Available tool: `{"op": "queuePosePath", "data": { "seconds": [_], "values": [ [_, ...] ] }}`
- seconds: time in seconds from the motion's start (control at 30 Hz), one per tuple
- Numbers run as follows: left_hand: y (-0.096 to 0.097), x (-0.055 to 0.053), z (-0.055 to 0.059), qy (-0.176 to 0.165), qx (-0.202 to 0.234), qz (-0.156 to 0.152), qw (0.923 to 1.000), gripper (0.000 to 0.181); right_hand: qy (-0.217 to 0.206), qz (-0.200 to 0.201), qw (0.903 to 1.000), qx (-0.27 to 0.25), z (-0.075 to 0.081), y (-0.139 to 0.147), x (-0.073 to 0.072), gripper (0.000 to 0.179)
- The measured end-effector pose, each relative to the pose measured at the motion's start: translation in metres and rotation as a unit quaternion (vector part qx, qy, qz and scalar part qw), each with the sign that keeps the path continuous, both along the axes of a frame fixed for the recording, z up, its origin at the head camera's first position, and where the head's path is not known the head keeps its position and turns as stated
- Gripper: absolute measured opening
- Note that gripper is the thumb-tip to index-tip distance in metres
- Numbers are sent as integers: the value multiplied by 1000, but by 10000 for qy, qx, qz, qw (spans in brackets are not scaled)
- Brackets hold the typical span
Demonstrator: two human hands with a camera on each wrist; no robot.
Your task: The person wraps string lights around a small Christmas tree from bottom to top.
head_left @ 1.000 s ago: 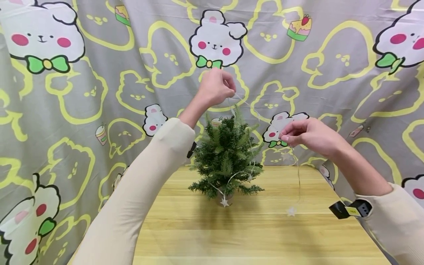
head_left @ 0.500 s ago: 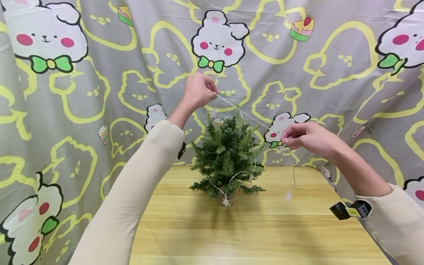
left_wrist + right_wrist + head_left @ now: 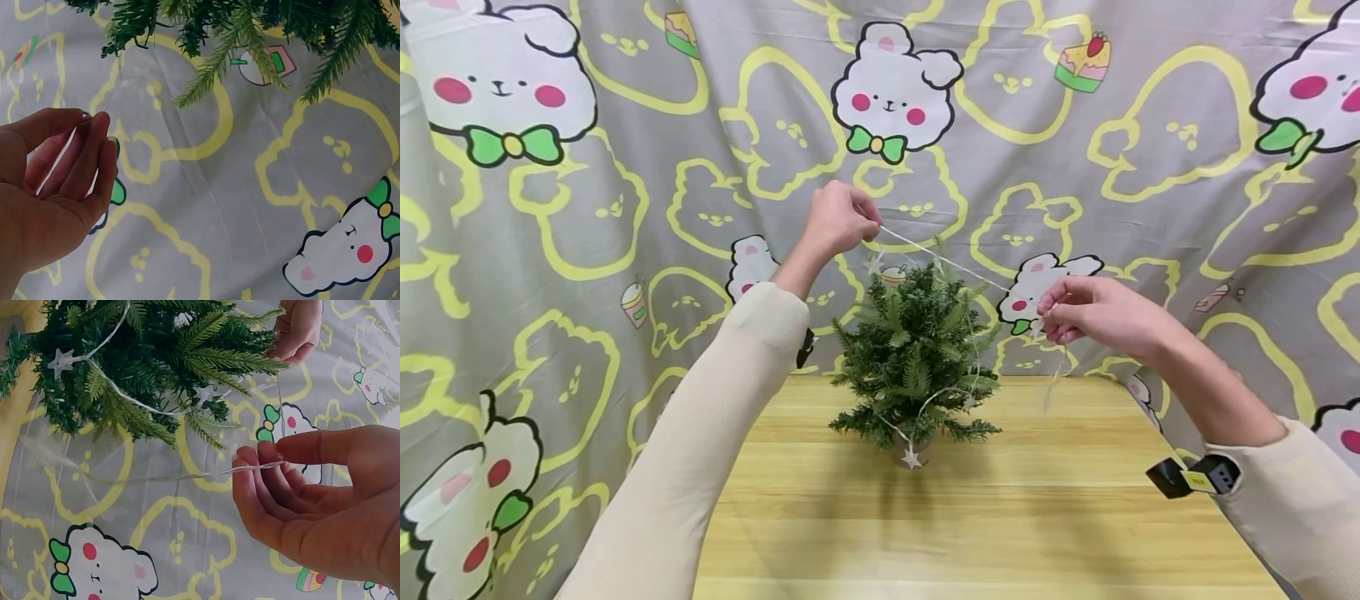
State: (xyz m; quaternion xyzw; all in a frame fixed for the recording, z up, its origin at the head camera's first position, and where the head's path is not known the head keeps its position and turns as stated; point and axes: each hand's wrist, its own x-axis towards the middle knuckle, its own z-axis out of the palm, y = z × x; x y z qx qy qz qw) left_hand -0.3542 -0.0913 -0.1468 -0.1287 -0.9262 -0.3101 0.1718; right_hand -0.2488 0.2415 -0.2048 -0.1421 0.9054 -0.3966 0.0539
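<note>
A small artificial Christmas tree [image 3: 917,350] stands in a pot on the wooden table. A clear string of star lights [image 3: 947,260] stretches above the treetop from one hand to the other. My left hand [image 3: 841,218], up at the tree's upper left, pinches the wire, and a star [image 3: 875,263] hangs below it. On the right, my right hand [image 3: 312,494] pinches the wire between thumb and fingertips, with a loose tail dangling beneath. More of the string lies over the branches, with a star [image 3: 911,457] in front of the pot and another star [image 3: 64,363] on the foliage.
Behind the tree hangs a grey curtain [image 3: 700,250] printed with cartoon animals, close to the far edge of the wooden table [image 3: 985,525]. A black wrist camera [image 3: 1195,476] sticks out from the right sleeve.
My left hand has moved left and down, drawing the wire into a straight slant over the treetop. The tail under my right hand has risen, while that hand has barely moved.
</note>
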Motion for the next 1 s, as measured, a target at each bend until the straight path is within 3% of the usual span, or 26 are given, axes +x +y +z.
{"op": "queuePosePath", "data": {
  "seconds": [0.4, 0.67, 1.0],
  "values": [
    [-8, 5, 0, 109, 139, -70, 9998, 19, 157, -116, 9998, -14, -1, 1, 4, 25],
    [-18, 3, -6, 144, 345, 85, 9993, 15, 420, -100, 9989, 178, -1, 7, 6, 29],
    [-29, -1, -18, -399, 993, 373, 9936, 13, 123, 198, 9996, 183, -5, 17, 7, 22]
  ]
}}
